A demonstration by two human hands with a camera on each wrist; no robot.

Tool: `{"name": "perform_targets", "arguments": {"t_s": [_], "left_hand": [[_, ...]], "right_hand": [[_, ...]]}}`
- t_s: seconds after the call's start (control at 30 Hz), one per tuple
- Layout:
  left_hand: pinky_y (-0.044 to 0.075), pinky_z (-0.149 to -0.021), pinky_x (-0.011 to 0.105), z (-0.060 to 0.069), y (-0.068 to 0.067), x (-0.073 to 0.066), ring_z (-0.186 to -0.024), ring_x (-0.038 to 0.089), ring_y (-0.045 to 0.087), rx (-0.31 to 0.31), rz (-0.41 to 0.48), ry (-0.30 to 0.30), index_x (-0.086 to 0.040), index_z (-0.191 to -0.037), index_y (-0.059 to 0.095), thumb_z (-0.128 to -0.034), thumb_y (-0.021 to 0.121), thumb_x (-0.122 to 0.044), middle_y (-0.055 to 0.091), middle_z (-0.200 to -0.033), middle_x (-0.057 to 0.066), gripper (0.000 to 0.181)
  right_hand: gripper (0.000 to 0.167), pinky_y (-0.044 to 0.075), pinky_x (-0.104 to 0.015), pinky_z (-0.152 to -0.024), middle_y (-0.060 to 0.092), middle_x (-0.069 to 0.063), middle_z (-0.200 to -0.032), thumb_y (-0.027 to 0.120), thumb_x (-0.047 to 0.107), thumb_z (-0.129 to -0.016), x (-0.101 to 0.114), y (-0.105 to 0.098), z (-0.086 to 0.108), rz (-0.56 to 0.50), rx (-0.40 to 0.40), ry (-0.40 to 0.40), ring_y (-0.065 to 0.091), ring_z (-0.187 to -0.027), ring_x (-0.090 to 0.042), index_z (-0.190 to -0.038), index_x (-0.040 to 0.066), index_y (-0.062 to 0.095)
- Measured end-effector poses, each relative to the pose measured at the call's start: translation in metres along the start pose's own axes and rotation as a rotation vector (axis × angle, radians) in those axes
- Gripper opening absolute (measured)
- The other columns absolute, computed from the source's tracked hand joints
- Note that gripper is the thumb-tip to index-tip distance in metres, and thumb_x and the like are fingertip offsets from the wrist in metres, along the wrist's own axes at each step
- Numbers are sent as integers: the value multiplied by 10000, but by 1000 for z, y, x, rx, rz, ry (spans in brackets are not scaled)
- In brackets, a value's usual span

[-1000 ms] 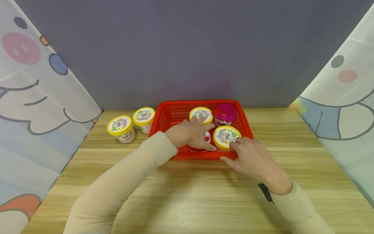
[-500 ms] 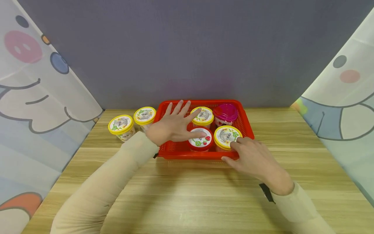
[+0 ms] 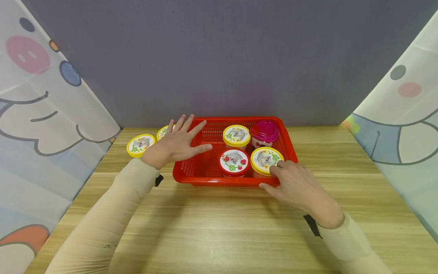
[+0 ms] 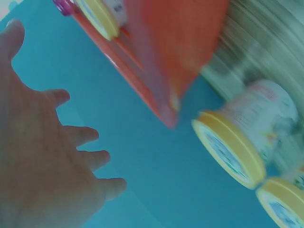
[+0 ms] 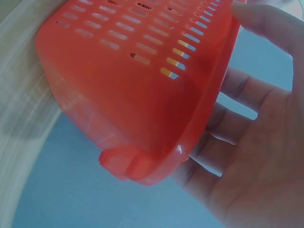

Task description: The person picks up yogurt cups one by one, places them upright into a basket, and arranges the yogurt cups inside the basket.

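A red plastic basket (image 3: 212, 182) stands on the table with several lidded cups in its right half. They are a red-lidded cup (image 3: 234, 161), a front yellow-lidded cup (image 3: 264, 159), a back yellow-lidded cup (image 3: 237, 134) and a cup with a magenta lid (image 3: 264, 131). My right hand (image 3: 297, 186) grips the basket's front right rim, fingers over it and thumb outside. My left hand (image 3: 175, 145), fingers spread and holding nothing, hovers by the basket's left edge. It partly hides a yellow-lidded cup (image 3: 163, 132) outside the basket. Another yellow-lidded cup (image 3: 139, 144) stands farther left.
A dark grey panel (image 3: 219, 64) rises behind the basket. Cartoon-printed cloths, one on the left (image 3: 51, 114) and one on the right (image 3: 403, 125), flank the wooden table (image 3: 239, 236).
My left hand has moved left from above the basket's cups to its left edge, uncovering the red-lidded cup. My right hand stays on the rim.
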State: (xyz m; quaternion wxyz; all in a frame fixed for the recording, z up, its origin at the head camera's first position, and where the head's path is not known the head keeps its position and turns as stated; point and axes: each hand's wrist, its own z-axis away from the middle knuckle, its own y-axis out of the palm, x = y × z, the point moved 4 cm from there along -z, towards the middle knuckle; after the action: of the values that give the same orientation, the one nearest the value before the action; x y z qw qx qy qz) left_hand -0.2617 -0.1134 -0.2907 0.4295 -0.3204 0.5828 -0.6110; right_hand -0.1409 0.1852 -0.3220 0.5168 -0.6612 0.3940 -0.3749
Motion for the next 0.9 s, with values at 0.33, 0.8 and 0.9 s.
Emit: {"name": "perform_targets", "arguments": {"t_s": [0.33, 0.8, 0.9], "left_hand": [[-92, -1174, 631, 7, 1, 39, -1537, 426, -105, -23, 41, -63, -283, -1649, 79, -943, 329, -787, -46, -1690, 186, 902], [-48, -1150, 694, 23, 10, 96, -1502, 532, -26, -7, -56, -150, -207, -1648, 108, -974, 350, -737, -6, -1655, 297, 890], [-44, -1143, 705, 27, 10, 104, -1490, 554, -12, 2, -67, -165, -191, -1644, 127, -971, 373, -733, 10, -1642, 322, 899]], "right_hand": [[355, 449, -364, -569, 556, -8, -782, 785, 466, -835, -1, -1, 1, 0, 10, 12, 518, -687, -197, -844, 138, 650], [366, 458, -369, -580, 564, -15, -791, 778, 477, -840, 1, 0, 0, 2, 16, 9, 523, -697, -199, -870, 128, 672], [366, 460, -372, -580, 569, -18, -798, 778, 475, -839, 1, 0, 0, 2, 15, 11, 527, -701, -201, -872, 125, 675]]}}
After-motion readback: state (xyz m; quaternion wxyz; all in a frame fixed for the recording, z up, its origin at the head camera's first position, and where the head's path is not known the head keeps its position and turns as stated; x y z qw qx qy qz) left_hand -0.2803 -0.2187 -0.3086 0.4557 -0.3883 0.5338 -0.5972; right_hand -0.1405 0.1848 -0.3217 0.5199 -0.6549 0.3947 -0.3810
